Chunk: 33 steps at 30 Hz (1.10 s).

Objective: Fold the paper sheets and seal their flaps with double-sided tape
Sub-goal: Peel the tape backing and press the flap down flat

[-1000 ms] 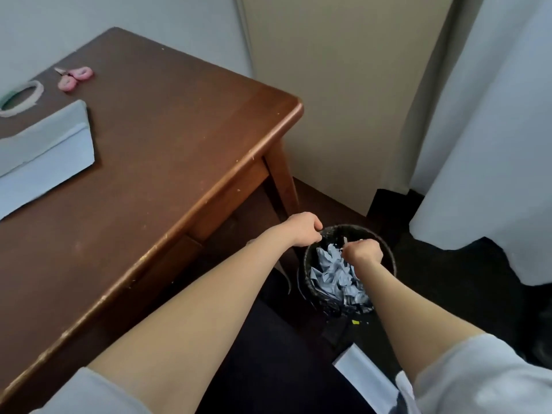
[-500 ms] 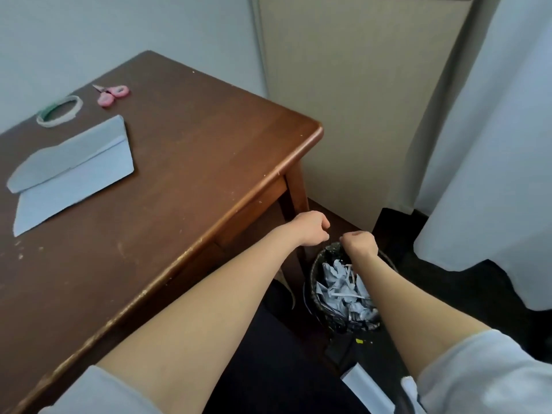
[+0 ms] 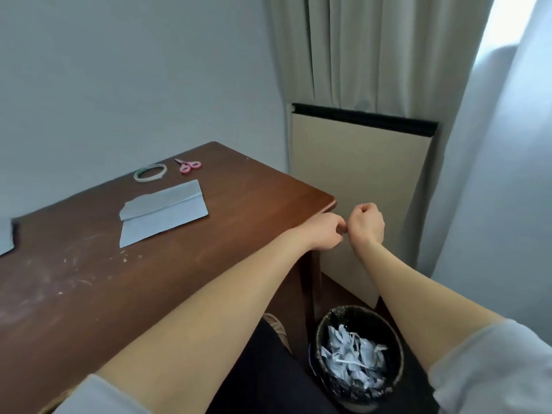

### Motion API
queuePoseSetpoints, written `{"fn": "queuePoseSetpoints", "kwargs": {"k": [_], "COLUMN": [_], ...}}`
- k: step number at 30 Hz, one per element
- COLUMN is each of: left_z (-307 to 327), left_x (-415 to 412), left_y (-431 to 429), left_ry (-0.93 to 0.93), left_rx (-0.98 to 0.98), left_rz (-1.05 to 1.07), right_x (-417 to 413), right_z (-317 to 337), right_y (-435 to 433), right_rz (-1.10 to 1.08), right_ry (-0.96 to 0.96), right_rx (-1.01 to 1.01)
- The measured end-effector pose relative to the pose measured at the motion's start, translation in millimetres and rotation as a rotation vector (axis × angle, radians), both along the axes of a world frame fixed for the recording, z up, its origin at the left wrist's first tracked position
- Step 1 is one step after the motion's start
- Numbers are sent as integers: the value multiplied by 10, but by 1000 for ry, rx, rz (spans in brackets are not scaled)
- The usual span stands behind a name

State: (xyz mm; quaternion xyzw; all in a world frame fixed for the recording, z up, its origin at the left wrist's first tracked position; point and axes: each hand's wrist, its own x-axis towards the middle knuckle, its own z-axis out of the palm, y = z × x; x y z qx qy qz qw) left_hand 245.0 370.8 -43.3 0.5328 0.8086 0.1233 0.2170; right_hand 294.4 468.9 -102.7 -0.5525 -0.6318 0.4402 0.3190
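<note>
Paper sheet [image 3: 162,213] unmoved while left hand [image 3: 324,234], right hand [image 3: 366,225] rose above bin [image 3: 352,312].

1. Table [image 3: 254,210]: bare wood runs from the folded sheet [image 3: 162,215] to the right corner and across the near half, which is scuffed.
2. Far edge: tape roll [image 3: 150,172] and scissors [image 3: 188,165] lie near each other, not touching, between that sheet and the wall.
3. Left edge: a second sheet [image 3: 5,237] juts in.
4. Floor: a wastebasket [image 3: 355,309] heaped with paper scraps stands just beside the table leg [image 3: 308,282] — it sits in the gap toward the wall panel [image 3: 358,189].
</note>
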Motion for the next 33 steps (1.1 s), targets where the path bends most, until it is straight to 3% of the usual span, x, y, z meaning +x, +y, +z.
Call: {"fn": "queuePoseSetpoints", "kwargs": {"k": [5, 11, 17, 26, 33], "left_z": [517, 769, 868, 645, 515], "left_x": [-186, -834, -1479, -2436, -2848], "left_y": [-266, -800, -1451, -2415, -2433], "left_ry": [-42, 156, 202, 175, 53], "left_rx": [258, 389, 382, 312, 233], "left_rz": [124, 334, 552, 951, 867], "right_x": [-222, -768, -1398, -2227, -2667], "right_z": [645, 1042, 1189, 1060, 1056], "right_y": [-121, -532, -932, -1256, -1352], "right_rz": [75, 246, 421, 765, 1008], "right_ry": [41, 76, 74, -167, -424], "right_rx": [183, 294, 289, 228, 505]}}
